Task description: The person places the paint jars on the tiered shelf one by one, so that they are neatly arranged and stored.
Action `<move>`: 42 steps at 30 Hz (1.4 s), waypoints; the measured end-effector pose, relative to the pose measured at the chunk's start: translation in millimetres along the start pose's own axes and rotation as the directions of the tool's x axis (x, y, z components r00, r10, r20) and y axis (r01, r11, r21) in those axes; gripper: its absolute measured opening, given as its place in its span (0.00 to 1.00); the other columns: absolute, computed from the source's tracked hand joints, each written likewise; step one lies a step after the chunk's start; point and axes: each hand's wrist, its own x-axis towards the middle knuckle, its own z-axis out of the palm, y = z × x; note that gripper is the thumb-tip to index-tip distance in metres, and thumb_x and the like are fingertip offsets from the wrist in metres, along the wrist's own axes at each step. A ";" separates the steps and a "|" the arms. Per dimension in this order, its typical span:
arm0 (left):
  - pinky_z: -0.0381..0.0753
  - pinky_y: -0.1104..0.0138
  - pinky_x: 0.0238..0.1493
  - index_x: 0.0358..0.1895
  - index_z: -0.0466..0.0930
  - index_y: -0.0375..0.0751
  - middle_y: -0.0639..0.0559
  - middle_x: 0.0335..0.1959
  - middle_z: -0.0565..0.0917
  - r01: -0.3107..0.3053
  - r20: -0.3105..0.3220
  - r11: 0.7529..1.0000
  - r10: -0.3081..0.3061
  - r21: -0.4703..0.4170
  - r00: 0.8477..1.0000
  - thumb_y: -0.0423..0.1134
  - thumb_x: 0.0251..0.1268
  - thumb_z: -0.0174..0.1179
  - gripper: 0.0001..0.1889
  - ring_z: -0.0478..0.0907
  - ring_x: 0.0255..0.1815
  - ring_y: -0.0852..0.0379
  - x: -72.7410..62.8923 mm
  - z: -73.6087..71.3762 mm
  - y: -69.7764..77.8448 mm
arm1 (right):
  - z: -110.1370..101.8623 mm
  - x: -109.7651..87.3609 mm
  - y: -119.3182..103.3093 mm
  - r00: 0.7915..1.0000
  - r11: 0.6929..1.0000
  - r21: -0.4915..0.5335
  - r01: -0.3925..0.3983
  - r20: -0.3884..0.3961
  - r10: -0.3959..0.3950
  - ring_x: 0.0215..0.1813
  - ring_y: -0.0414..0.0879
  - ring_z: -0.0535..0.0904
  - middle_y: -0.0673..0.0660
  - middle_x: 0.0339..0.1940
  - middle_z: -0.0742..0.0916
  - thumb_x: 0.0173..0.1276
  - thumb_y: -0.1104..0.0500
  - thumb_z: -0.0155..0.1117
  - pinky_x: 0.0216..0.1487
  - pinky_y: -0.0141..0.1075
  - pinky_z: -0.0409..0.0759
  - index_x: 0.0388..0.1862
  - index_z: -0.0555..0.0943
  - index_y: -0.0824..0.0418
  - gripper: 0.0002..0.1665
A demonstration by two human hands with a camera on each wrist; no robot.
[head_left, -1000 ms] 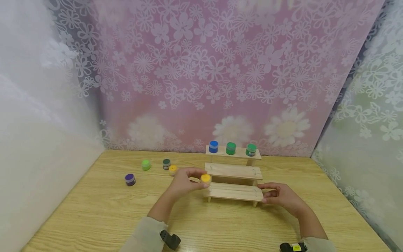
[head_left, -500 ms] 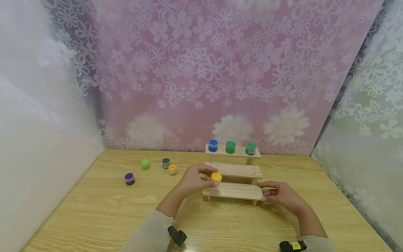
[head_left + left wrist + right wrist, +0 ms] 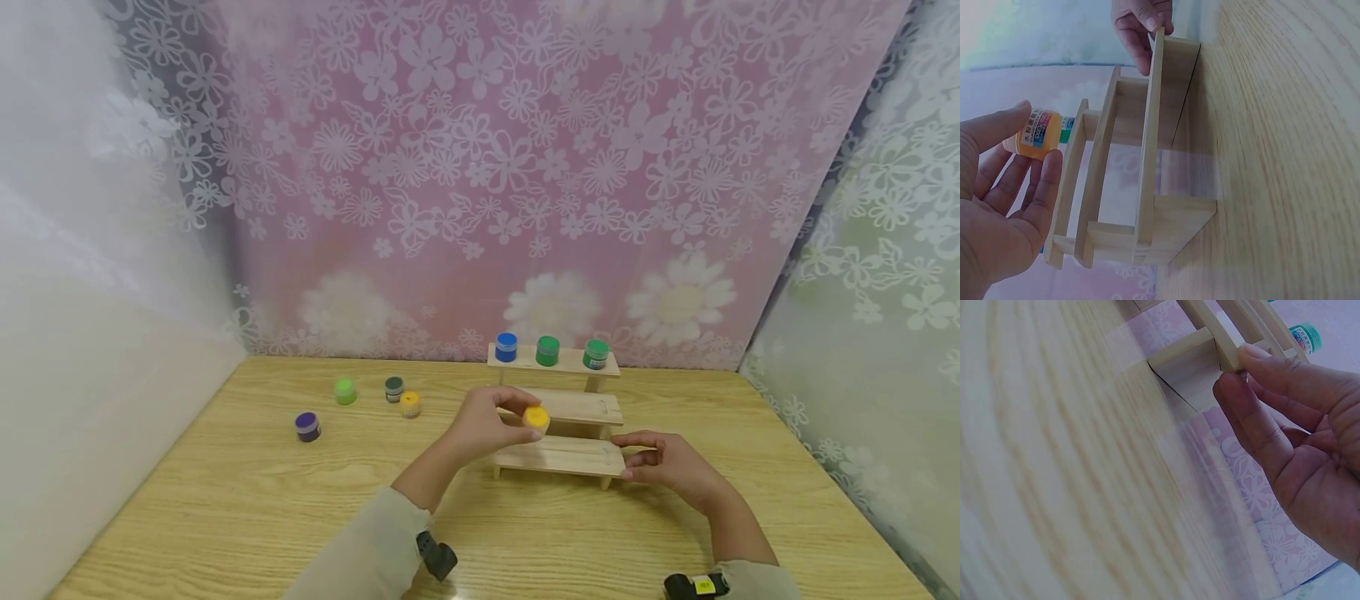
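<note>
My left hand [image 3: 483,427] pinches a small paint jar [image 3: 536,419] with a yellow lid between thumb and fingers. In the head view it hangs in front of the three-tier wooden rack [image 3: 562,457], above the lowest shelf. The left wrist view shows the printed label of the yellow paint jar [image 3: 1040,132] and its orange-yellow body. My right hand [image 3: 673,471] grips the right end of the lowest shelf. In the right wrist view its thumb [image 3: 1272,362] lies on one face of the board, with fingers on the other. A blue jar [image 3: 506,347] and two green jars [image 3: 547,351] stand on the top shelf.
Left of the rack on the wooden table [image 3: 247,517] stand a purple jar [image 3: 307,427], a light green jar [image 3: 345,392], a dark green jar [image 3: 393,389] and another yellow jar [image 3: 410,405]. A pink flowered curtain [image 3: 450,208] hangs behind the table.
My left hand has carried the yellow paint jar rightward, from the rack's left end to in front of its shelves. The right hand has kept its grip on the lowest shelf.
</note>
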 end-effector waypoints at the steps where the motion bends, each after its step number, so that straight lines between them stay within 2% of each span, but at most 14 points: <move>1: 0.85 0.66 0.38 0.49 0.86 0.46 0.54 0.40 0.83 -0.001 -0.001 1.000 0.001 0.003 1.000 0.33 0.52 0.74 0.18 0.83 0.39 0.58 1.2 1.4 0.5 | -0.1 0.1 0.3 1.000 1.000 0.001 0.001 0.001 -0.001 0.46 0.50 0.82 0.65 0.52 0.81 0.64 0.60 0.71 0.48 0.41 0.83 0.67 0.70 0.73 0.36; 8: 0.84 0.67 0.37 0.49 0.86 0.47 0.56 0.39 0.83 0.007 0.003 1.000 -0.007 0.029 1.000 0.35 0.53 0.74 0.18 0.83 0.39 0.59 9.7 10.5 5.8 | -0.3 0.5 0.7 1.000 1.000 0.008 -0.004 -0.001 0.004 0.46 0.50 0.82 0.65 0.53 0.80 0.63 0.60 0.71 0.48 0.41 0.83 0.67 0.70 0.73 0.37; 16: 0.84 0.69 0.36 0.49 0.86 0.46 0.58 0.37 0.83 -0.022 0.026 0.997 0.021 0.077 0.999 0.36 0.52 0.75 0.18 0.81 0.40 0.58 23.4 21.4 11.6 | -0.3 1.2 -1.3 1.000 1.000 0.002 -0.006 0.003 0.006 0.46 0.51 0.83 0.68 0.54 0.80 0.63 0.61 0.71 0.48 0.41 0.83 0.67 0.69 0.73 0.36; 21: 0.82 0.70 0.34 0.49 0.86 0.46 0.60 0.36 0.83 -0.021 0.013 0.993 0.020 0.116 1.000 0.39 0.51 0.76 0.19 0.79 0.39 0.60 31.4 28.8 15.6 | -0.6 1.5 -1.1 1.000 1.000 -0.001 -0.007 0.002 0.007 0.46 0.51 0.83 0.68 0.56 0.79 0.63 0.61 0.71 0.47 0.41 0.83 0.67 0.70 0.72 0.36; 29: 0.80 0.72 0.38 0.49 0.86 0.47 0.63 0.35 0.83 -0.027 -0.004 0.987 0.028 0.156 1.000 0.40 0.52 0.76 0.19 0.79 0.41 0.61 41.4 39.1 17.8 | -1.2 1.7 0.1 1.000 1.000 -0.002 0.003 0.011 -0.003 0.46 0.51 0.83 0.68 0.53 0.81 0.64 0.61 0.70 0.47 0.41 0.83 0.67 0.69 0.73 0.36; 34: 0.80 0.72 0.38 0.50 0.86 0.45 0.63 0.35 0.83 -0.016 -0.016 0.984 0.019 0.175 1.000 0.40 0.51 0.76 0.20 0.79 0.40 0.62 47.9 44.0 20.3 | -1.2 1.8 -0.4 1.000 1.000 -0.006 0.002 0.012 -0.002 0.46 0.51 0.83 0.69 0.56 0.79 0.64 0.60 0.70 0.48 0.41 0.83 0.67 0.70 0.72 0.36; 38: 0.79 0.73 0.37 0.49 0.86 0.46 0.63 0.35 0.83 -0.023 -0.033 0.980 0.030 0.196 0.999 0.39 0.51 0.76 0.20 0.79 0.39 0.64 54.7 49.8 20.8 | -1.2 1.8 -0.6 1.000 1.000 -0.006 -0.001 0.009 0.001 0.46 0.51 0.83 0.69 0.57 0.79 0.63 0.60 0.71 0.48 0.41 0.83 0.67 0.70 0.72 0.36; 42: 0.79 0.74 0.35 0.49 0.87 0.46 0.64 0.33 0.83 -0.005 -0.050 0.982 0.014 0.187 0.999 0.38 0.50 0.76 0.19 0.78 0.36 0.66 61.8 57.1 18.8 | -1.5 1.5 0.4 1.000 1.000 -0.002 0.002 0.009 -0.002 0.46 0.51 0.83 0.69 0.56 0.79 0.64 0.60 0.71 0.48 0.41 0.83 0.67 0.70 0.73 0.36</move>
